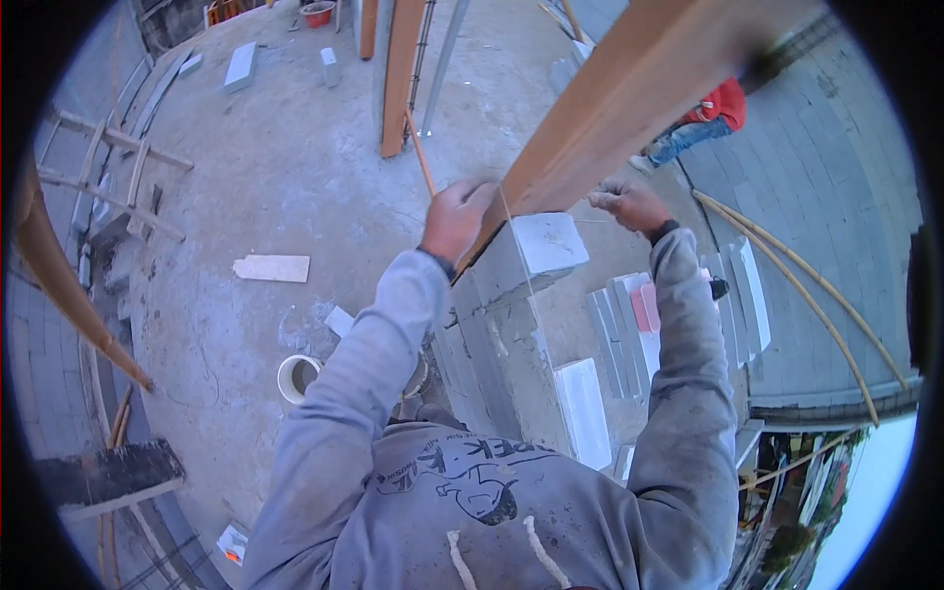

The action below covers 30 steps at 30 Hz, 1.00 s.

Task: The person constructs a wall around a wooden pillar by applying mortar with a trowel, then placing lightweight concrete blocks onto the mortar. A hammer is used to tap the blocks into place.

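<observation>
Gripping the timber beam (629, 98) at its lower end: left hand (454, 218) clenched, fingers (472, 194) wrapped over the beam's left edge, thumb side hidden behind the wood; beam runs from that grip up and away to the upper right, blurred at the far end; right hand (629, 205) sits just beside the beam on its other side, not touching it as far as I can tell; its fingers are curled shut where a thin string (580, 221) ends, so the string is pinched there; string runs level from that hand to the white top block (546, 246); a second thin line drops from the beam's lower end down the face of the block wall (492, 339); beam end rests against or just above that top block, contact itself hidden by the left hand; both sleeves grey; below the left arm a white bucket (295, 377) stands on the concrete floor (285, 167); a loose pale slab (272, 267) lies flat further left, well apart; stacked blocks (629, 324) lie right of the wall under the right forearm; bamboo poles (806, 285) beyond those; another person in a red top (726, 103) stands behind the beam.
</observation>
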{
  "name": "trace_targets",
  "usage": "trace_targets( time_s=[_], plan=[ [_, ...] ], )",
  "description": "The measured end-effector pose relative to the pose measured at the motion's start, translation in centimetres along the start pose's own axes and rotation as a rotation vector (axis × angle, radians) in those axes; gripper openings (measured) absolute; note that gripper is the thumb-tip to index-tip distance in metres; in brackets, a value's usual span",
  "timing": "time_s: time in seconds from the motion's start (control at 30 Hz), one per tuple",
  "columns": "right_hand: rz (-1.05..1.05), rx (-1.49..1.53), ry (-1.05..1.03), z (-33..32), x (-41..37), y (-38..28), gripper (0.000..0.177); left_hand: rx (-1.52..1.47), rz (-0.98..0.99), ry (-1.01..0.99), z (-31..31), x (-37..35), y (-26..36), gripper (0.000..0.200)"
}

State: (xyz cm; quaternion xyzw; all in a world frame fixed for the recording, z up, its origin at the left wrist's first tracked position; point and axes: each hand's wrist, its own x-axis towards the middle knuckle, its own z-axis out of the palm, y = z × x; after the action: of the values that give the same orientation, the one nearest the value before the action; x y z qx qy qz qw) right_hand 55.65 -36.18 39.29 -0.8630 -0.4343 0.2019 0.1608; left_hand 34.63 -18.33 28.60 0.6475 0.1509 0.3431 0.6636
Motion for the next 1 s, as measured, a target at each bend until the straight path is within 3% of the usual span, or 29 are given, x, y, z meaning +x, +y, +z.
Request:
trace_targets(
  time_s=[0.03,0.1,0.2,0.23,0.27,0.33,0.47,0.57,0.67,0.73,0.87,0.93,1.0],
  plan=[
    [-0.072,0.019,0.046,0.5,-1.1,0.5,0.026,-0.003,0.004,-0.017,-0.3,-0.9,-0.2,0.028],
    [-0.046,-0.019,0.089,1.3,-2.9,-1.3,0.026,0.045,0.030,0.210,-1.2,-3.3,-0.3,0.025],
    [-0.011,-0.008,0.141,3.0,-4.1,-3.2,0.026,0.202,-0.043,0.190,-2.4,-6.3,1.5,0.024],
    [0.010,0.053,0.194,3.3,-4.8,-4.1,0.024,0.287,0.095,0.140,-2.3,-6.9,2.2,0.026],
    [0.030,0.113,0.245,3.7,-5.4,-4.8,0.023,0.289,0.096,0.139,-2.0,-7.5,3.3,0.026],
    [0.024,0.092,0.273,4.4,-6.2,-5.6,0.022,0.376,0.231,-0.141,-0.8,-8.5,5.7,0.035],
    [-0.089,-0.107,0.406,6.2,-6.6,-6.0,0.024,0.283,0.127,-0.321,2.0,-10.0,9.2,0.041],
    [0.024,-0.198,0.362,7.1,-6.4,-6.9,0.025,0.260,0.045,-0.417,2.7,-9.3,9.6,0.037],
    [0.046,-0.209,0.335,7.6,-6.2,-7.1,0.027,0.201,0.216,-0.328,2.2,-9.3,6.5,0.030],
    [0.062,-0.167,0.354,7.4,-6.6,-8.4,0.028,0.107,0.081,-0.190,1.0,-9.6,5.5,0.026],
    [0.054,-0.032,0.359,7.0,-6.3,-9.1,0.031,-0.041,0.092,-0.048,-2.0,-7.9,3.7,0.026],
    [0.013,-0.013,0.407,6.3,-5.8,-8.6,0.031,-0.124,-0.004,0.115,-3.7,-5.9,2.9,0.024],
    [-0.025,0.002,0.439,5.3,-5.5,-7.6,0.031,-0.174,-0.035,0.152,-4.0,-4.6,1.4,0.027]
  ],
)
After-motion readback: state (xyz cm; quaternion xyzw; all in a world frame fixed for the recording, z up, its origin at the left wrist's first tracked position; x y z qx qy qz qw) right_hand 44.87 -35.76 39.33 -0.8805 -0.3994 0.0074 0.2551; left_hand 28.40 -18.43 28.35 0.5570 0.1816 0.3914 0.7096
